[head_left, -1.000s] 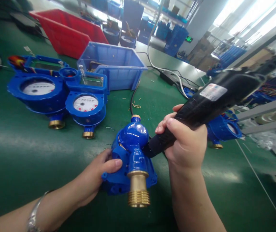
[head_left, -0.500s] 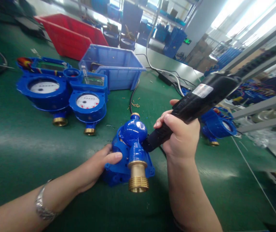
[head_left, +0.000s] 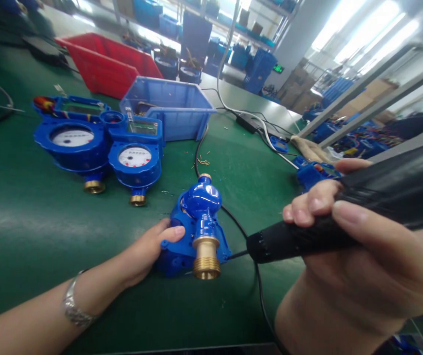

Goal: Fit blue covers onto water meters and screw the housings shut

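Observation:
My left hand (head_left: 159,246) grips the left side of a blue water meter (head_left: 204,199), its thumb on top and its other fingers hidden beneath. The meter lies underside up on the green bench, with its threaded brass pipe end (head_left: 207,259) towards me. My right hand (head_left: 352,241) is wrapped round a black electric screwdriver (head_left: 307,236), held slanting from the upper right. Its thin bit reaches the meter's lower right edge; whether it sits on a screw I cannot make out.
Two blue water meters (head_left: 135,162) stand dial up at left. Behind them are a blue bin (head_left: 182,116) and a red bin (head_left: 111,64). Several small brass screws (head_left: 204,161) lie loose beyond the held meter. A black cable (head_left: 233,219) runs past its right side.
My right hand has drawn the screwdriver back to the right and towards me, from beside the meter's body to its lower right edge. My left hand keeps its hold on the meter.

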The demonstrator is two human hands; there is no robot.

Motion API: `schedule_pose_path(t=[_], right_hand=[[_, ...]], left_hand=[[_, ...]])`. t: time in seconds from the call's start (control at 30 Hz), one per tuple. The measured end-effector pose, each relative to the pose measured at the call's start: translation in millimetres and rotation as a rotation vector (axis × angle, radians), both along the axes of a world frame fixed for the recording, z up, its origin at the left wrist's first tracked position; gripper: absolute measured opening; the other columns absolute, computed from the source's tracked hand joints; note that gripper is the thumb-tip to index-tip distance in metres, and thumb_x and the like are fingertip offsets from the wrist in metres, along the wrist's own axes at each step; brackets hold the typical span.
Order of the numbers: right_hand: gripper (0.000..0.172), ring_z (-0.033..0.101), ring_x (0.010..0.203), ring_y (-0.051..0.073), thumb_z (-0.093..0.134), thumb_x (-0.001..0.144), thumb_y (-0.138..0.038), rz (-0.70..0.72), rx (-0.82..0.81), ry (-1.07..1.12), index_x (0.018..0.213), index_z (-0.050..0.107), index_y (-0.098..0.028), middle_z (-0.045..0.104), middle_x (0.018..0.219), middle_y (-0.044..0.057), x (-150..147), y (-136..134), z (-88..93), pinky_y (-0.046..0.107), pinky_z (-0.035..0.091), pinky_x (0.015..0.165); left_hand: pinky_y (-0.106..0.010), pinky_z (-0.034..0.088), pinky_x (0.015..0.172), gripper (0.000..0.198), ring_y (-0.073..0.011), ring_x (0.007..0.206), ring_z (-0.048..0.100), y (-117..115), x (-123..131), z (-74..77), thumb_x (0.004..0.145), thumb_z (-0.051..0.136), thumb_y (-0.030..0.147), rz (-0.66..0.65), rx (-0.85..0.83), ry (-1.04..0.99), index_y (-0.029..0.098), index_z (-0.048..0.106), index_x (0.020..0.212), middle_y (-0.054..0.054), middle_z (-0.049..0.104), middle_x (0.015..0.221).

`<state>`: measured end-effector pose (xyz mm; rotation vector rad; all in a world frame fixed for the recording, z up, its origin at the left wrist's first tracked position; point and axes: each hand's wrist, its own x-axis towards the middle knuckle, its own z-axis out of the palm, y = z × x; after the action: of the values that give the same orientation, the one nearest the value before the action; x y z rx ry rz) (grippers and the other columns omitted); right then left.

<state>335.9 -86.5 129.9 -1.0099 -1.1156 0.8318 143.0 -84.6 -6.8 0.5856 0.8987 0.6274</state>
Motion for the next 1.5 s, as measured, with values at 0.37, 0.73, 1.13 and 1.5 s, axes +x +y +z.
schedule_pose_path(t=[0.37,0.73,1.13,1.5], right_hand=[[0.028,0.053,0.047,0.013,0.058,0.062,-0.013,-0.001,-0.048,0.013,0.09,0.058,-0.019,0.056,0.058,-0.003,4,10,-19.5,0.028,0.046,0.049],[0.024,0.053,0.048,0.011,0.059,0.066,-0.011,-0.006,-0.087,0.119,0.089,0.054,-0.017,0.056,0.059,-0.004,-3,-1,-48.4,0.025,0.045,0.049],[0.024,0.053,0.051,0.011,0.059,0.071,-0.012,0.001,-0.048,0.119,0.094,0.055,-0.016,0.056,0.062,-0.003,-2,-8,-56.4,0.026,0.048,0.051],[0.037,0.053,0.047,0.013,0.062,0.061,-0.013,-0.041,-0.094,0.085,0.097,0.055,-0.019,0.056,0.059,-0.004,-7,-3,-49.4,0.027,0.044,0.049]], left_hand=[[-0.049,0.04,0.096,0.064,-0.0357,0.109,0.056,0,0,-1.9,0.073,0.061,0.045,0.007,0.003,-0.069,0.011,0.043,0.125,-0.018,0.059,0.121],[-0.048,0.044,0.09,0.072,-0.0339,0.098,0.061,-5,9,-2.1,0.059,0.071,0.045,0.13,-0.034,-0.046,0.012,0.043,0.117,-0.017,0.063,0.111],[-0.037,0.05,0.079,0.071,-0.0265,0.086,0.063,-7,11,2.7,0.054,0.073,0.049,0.157,-0.038,0.047,0.015,0.047,0.11,-0.01,0.067,0.097],[-0.049,0.043,0.092,0.077,-0.0369,0.107,0.056,-2,4,-4.1,0.059,0.07,0.054,0.047,0.043,0.017,0.012,0.044,0.118,-0.019,0.059,0.117]])
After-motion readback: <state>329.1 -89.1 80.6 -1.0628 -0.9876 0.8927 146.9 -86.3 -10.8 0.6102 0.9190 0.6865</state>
